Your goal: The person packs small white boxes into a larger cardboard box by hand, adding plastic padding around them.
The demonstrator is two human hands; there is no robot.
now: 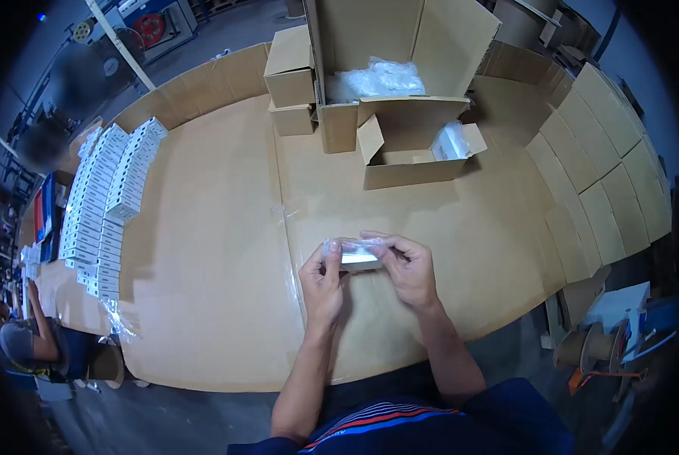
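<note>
Between my two hands, over the front middle of the table, is a small white box with clear plastic film about its upper edge. My left hand grips its left end, thumb on top. At the right end, my right hand pinches the film and box with thumb and fingers. Beyond my hands stands an open cardboard carton, holding a plastic-wrapped white box at its right side. Behind that, a larger open carton contains crumpled clear plastic bags.
Rows of small white boxes are stacked at the left, with loose plastic film near them. Closed cartons stand at the back; more cartons are stacked at the right. Another person sits at the far left.
</note>
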